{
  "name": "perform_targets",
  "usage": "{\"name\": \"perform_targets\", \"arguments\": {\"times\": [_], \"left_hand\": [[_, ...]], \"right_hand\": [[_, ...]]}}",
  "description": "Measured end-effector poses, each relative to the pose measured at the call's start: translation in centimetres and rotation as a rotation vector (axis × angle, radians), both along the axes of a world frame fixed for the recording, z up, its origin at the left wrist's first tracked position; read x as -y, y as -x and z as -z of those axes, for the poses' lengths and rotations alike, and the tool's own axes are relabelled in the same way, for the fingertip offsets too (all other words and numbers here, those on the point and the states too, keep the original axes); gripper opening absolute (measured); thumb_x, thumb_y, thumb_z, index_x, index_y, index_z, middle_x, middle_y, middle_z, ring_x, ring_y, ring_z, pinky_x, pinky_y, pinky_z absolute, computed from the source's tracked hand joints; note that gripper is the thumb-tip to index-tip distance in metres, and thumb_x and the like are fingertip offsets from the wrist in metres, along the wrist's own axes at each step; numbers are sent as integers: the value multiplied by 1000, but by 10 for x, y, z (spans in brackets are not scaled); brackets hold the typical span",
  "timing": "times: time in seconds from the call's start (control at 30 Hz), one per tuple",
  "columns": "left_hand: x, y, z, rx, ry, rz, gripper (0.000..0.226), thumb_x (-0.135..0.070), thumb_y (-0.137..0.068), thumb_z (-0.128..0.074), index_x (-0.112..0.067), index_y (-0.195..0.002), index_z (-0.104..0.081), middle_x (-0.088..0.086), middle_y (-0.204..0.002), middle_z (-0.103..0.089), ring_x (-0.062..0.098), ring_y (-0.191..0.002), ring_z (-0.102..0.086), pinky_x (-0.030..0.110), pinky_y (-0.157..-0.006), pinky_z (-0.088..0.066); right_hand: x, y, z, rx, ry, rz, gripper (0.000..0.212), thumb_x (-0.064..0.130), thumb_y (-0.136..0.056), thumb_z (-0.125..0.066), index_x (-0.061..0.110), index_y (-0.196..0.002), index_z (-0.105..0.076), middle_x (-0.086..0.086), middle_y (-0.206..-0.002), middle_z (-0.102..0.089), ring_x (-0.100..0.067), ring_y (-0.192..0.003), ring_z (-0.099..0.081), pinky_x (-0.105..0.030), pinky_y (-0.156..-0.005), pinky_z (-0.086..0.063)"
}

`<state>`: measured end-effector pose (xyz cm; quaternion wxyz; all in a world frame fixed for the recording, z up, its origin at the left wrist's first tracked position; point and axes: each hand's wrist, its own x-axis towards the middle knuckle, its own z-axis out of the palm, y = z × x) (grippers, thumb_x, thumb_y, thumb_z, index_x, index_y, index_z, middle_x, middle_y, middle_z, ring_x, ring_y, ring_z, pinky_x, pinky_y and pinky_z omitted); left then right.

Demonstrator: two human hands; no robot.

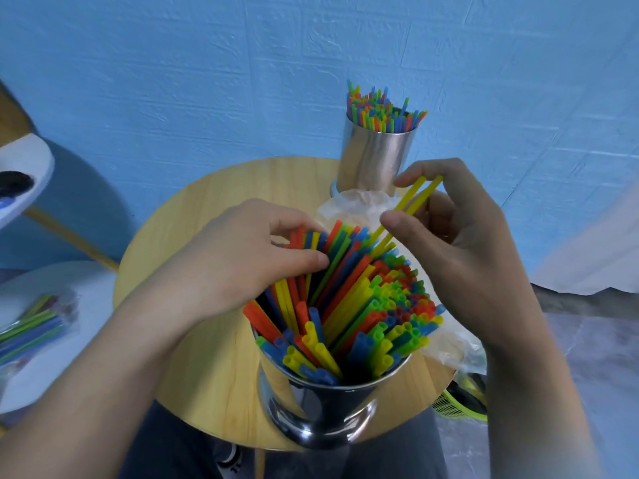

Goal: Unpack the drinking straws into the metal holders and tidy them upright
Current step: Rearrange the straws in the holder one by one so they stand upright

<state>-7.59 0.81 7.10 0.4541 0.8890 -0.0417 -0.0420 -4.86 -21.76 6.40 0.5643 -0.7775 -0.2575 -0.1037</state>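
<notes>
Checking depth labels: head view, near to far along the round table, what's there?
Near metal holder → crumpled clear plastic wrapper → far metal holder → blue wall.

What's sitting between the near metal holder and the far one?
In the head view, a crumpled clear plastic bag lies on the table between the near holder and the far holder.

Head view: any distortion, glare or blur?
Head view: wide-angle stretch bows the wall seams; the near holder shows bright glints; the bagged straws far left blur; left hand gripping loose straws and right hand pinching yellow straws look sharp.
</notes>
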Motion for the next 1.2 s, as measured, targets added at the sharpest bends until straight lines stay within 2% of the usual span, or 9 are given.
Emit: {"name": "perform_targets", "arguments": {"times": [0.03, 0.17, 0.27, 0.37, 0.57, 0.8, 0.9, 1.07, 1.2], "left_hand": [[1, 0, 0, 5, -15, -12, 24, -49, -77, -78, -47, -101, -76, -17, -90, -77, 7, -88, -75, 44, -90, -58], [3, 3, -2, 32, -112, -89, 25, -62, -74, -73, -48, -96, -73, -21, -83, -74, 8, -84, -73, 43, -86, -58], [3, 6, -5, 46, -193, -139, 21, -56, -77, -73, -50, -97, -69, -21, -91, -71, 9, -87, -69, 39, -85, -57], [3, 8, -8, 42, -275, -125, 30, -58, -76, -71, -53, -105, -63, -27, -106, -63, -1, -91, -61, 31, -81, -51], [6, 10, -13, 18, -323, -32, 47, -74, -67, -61, -57, -111, -60, -32, -104, -62, -7, -91, -59, 27, -77, -48], [8, 1, -4, 73, -115, -25, 21, -58, -79, -76, -47, -96, -72, -24, -83, -66, -4, -75, -64, 35, -79, -56], [8, 0, 0, 82, -84, -31, 28, -62, -71, -69, -44, -93, -73, -23, -82, -67, 0, -77, -65, 37, -81, -56], [9, -2, 4, 113, -1, -21, 16, -45, -80, -80, -38, -93, -74, -23, -76, -65, 1, -73, -62, 28, -74, -51], [11, -2, 4, 149, 64, 1, 8, -33, -82, -78, -32, -89, -74, -16, -79, -67, 13, -80, -63, 24, -74, -48]], "right_hand": [[0, -1, 0, 6, 16, 4, 4, 21, -102, -64, 23, -106, -62, -1, -65, -48, -10, -61, -45, -20, -60, -37], [1, -2, 2, -4, 62, 27, 34, 35, -109, -42, 23, -93, -70, 4, -70, -56, -8, -63, -51, -17, -63, -36], [2, -2, 2, -21, 123, 9, 31, 29, -109, -50, 17, -89, -72, 6, -69, -57, -7, -60, -51, -16, -59, -35], [3, -3, 2, -53, 79, 0, 10, 23, -99, -68, 23, -92, -74, 0, -75, -64, -20, -67, -57, -27, -60, -45], [4, -2, 3, -108, 107, -59, 9, 22, -93, -74, 24, -85, -76, 12, -69, -63, -4, -62, -53, -13, -59, -40], [6, -4, 2, -138, 124, -57, 4, 26, -92, -75, 27, -89, -78, 11, -72, -65, -5, -65, -55, -15, -61, -43], [8, -6, 3, -189, 153, -77, 9, 25, -95, -71, 29, -94, -79, 11, -74, -67, -8, -67, -60, -17, -62, -47], [8, -6, 2, -275, 165, -150, 17, 20, -101, -64, 25, -100, -81, -2, -88, -77, -29, -86, -73, -49, -80, -60], [5, -5, 0, -267, 133, -175, 13, 23, -98, -67, 25, -97, -80, -4, -85, -75, -34, -82, -70, -48, -75, -58]]}}
